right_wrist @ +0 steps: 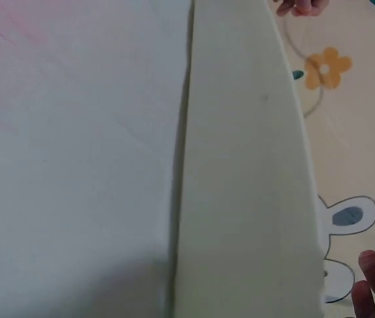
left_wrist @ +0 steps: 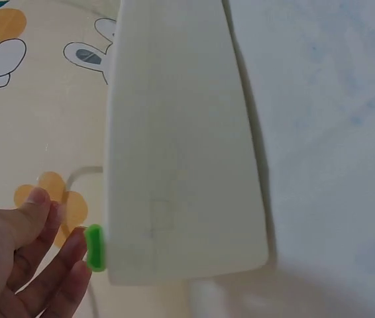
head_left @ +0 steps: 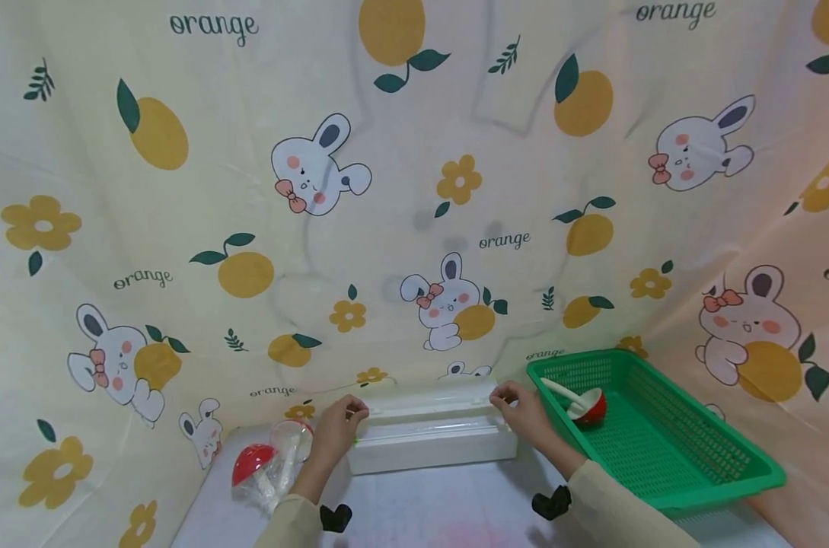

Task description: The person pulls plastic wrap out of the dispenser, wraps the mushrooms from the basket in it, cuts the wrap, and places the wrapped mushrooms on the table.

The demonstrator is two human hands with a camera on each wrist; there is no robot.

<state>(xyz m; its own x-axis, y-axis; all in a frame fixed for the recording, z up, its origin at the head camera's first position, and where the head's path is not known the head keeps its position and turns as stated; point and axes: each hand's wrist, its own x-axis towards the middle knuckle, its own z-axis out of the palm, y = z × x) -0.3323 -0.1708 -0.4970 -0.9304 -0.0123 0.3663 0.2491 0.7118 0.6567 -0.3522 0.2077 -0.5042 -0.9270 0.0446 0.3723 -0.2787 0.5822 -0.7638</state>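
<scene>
A long white cling film box (head_left: 435, 450) lies on the table, its lid (head_left: 431, 394) raised at the back and a shiny film roll (head_left: 428, 428) inside. At the box's left end my left hand (head_left: 336, 430) pinches with thumb and index finger; other fingers lie beside a green clip (left_wrist: 95, 248) on the box edge. My right hand (head_left: 524, 415) pinches at the opposite end, level with the left. Between the hands the wall print shows through in the right wrist view, so what they hold is clear like film; its edges are hard to see.
On the right stands a green basket (head_left: 712, 498) with a red-and-white ladle (head_left: 588, 407) inside. At the left lie a red-and-white ladle (head_left: 253, 463) and a second one (head_left: 293, 438) in clear wrapping. A printed cloth wall (head_left: 400, 228) rises close behind the box.
</scene>
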